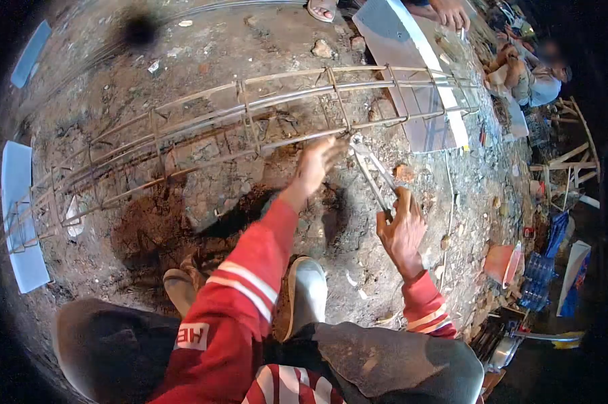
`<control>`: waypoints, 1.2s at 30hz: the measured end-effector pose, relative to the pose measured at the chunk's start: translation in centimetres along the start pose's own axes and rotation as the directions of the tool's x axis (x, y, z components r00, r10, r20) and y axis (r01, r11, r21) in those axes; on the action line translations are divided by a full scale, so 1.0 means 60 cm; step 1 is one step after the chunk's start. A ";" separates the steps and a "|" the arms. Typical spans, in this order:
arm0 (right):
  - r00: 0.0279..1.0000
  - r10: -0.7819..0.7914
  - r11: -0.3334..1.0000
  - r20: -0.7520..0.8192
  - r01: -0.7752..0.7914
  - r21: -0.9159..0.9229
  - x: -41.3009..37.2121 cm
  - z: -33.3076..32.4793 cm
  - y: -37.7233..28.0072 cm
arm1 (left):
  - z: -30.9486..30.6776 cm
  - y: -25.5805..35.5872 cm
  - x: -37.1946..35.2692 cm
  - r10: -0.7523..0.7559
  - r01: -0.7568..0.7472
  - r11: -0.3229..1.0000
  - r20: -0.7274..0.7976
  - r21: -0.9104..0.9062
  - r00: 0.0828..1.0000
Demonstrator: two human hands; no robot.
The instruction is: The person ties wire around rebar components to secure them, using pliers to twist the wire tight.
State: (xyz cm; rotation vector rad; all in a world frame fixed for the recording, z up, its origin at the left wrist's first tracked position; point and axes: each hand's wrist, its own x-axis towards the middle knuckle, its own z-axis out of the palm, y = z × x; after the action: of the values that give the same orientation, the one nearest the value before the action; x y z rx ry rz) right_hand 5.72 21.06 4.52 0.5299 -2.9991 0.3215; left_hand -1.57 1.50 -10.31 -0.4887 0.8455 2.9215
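Note:
A long rebar cage (248,114) of thin bars and rectangular stirrups stretches across the ground in front of me. My right hand (403,232) is closed around the handles of a pair of pincers (372,174). The pincers' jaws are at a stirrup joint on the cage's near bar. Beside that joint, my left hand (312,167) reaches to the near bar with its fingers stretched out and slightly blurred. Whether the fingertips touch the bar or a wire there is too small to tell.
White blocks (25,215) lie under the cage's left end, and a larger white slab (411,81) under its right. Another person's hand (450,12) and sandalled foot (323,9) show at the top. A person (543,84) sits farther right. Plastic bottles (538,273) stand at right.

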 end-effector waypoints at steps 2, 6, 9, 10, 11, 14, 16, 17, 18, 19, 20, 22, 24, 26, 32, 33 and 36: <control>0.997 0.062 0.995 0.039 -0.059 -0.081 -0.007 0.018 0.001 | 0.017 -0.023 -0.040 0.002 0.026 0.996 0.300 -0.089 0.954; 0.999 0.051 0.991 -0.008 -0.051 -0.123 -0.008 0.042 -0.002 | 0.051 -0.034 -0.066 -0.002 0.047 0.980 0.229 -0.194 0.973; 0.986 0.156 0.979 0.052 -0.147 -0.142 0.001 0.030 -0.016 | 0.076 -0.023 -0.059 0.033 -0.041 0.998 0.193 0.040 0.981; 0.986 0.160 0.974 0.054 -0.149 -0.171 0.000 0.024 -0.018 | 0.081 -0.024 -0.056 0.051 -0.085 0.985 0.215 0.152 0.975; 0.994 0.108 0.984 0.021 -0.104 -0.148 -0.001 0.023 -0.012 | 0.089 -0.026 -0.052 0.138 -0.184 0.956 0.201 0.228 0.970; 0.992 0.100 0.991 0.077 -0.092 -0.099 -0.003 0.026 -0.004 | 0.117 -0.013 -0.064 -0.049 0.021 0.983 0.150 0.181 0.988; 0.994 0.074 0.997 0.075 -0.074 -0.002 -0.001 0.020 -0.008 | 0.126 -0.015 -0.063 -0.031 0.020 0.992 0.084 0.126 0.996; 0.979 0.130 0.991 0.158 -0.131 -0.001 0.008 0.017 -0.013 | 0.124 -0.010 -0.058 -0.073 0.051 0.986 0.136 0.160 0.988; 0.952 0.184 0.982 0.246 -0.188 -0.007 0.012 0.016 -0.016 | 0.120 -0.009 -0.054 -0.119 0.083 0.978 0.182 0.192 0.976; 0.953 0.208 0.977 0.220 -0.214 0.002 0.013 0.021 -0.013 | 0.130 -0.018 -0.045 0.011 -0.025 0.997 0.186 0.072 0.982; 0.954 0.203 0.978 0.223 -0.207 -0.003 0.011 0.022 -0.018 | 0.137 -0.025 -0.044 0.016 -0.028 0.998 0.183 0.065 0.983; 0.981 0.182 0.983 0.073 -0.180 -0.036 -0.005 0.023 -0.038 | 0.147 -0.038 -0.047 -0.090 0.120 0.947 0.114 -0.298 0.989; 0.953 0.299 0.953 0.044 -0.296 -0.072 -0.023 0.041 -0.048 | 0.167 -0.042 -0.045 -0.049 0.020 0.981 -0.143 -0.194 0.988; 0.927 0.366 0.930 0.083 -0.361 -0.076 -0.019 0.038 -0.059 | 0.174 -0.037 -0.050 0.005 -0.025 0.991 -0.150 -0.132 0.989; 0.875 0.437 0.899 0.210 -0.434 -0.062 0.015 0.059 -0.020 | 0.156 0.005 -0.063 -0.107 0.103 0.993 0.074 0.054 0.992; 0.873 0.430 0.900 0.230 -0.436 -0.030 0.015 0.064 -0.012 | 0.128 0.003 -0.043 -0.170 0.122 0.968 0.212 0.219 0.962; 0.857 0.388 0.886 0.339 -0.448 0.119 0.015 0.077 0.009 | 0.115 -0.008 -0.022 -0.145 0.212 0.974 0.494 -0.081 0.857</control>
State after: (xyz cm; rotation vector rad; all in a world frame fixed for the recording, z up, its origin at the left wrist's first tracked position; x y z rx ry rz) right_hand 4.52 20.26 0.02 -0.0967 -3.3916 0.6202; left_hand -2.23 5.59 -4.62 0.1628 0.5057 2.7374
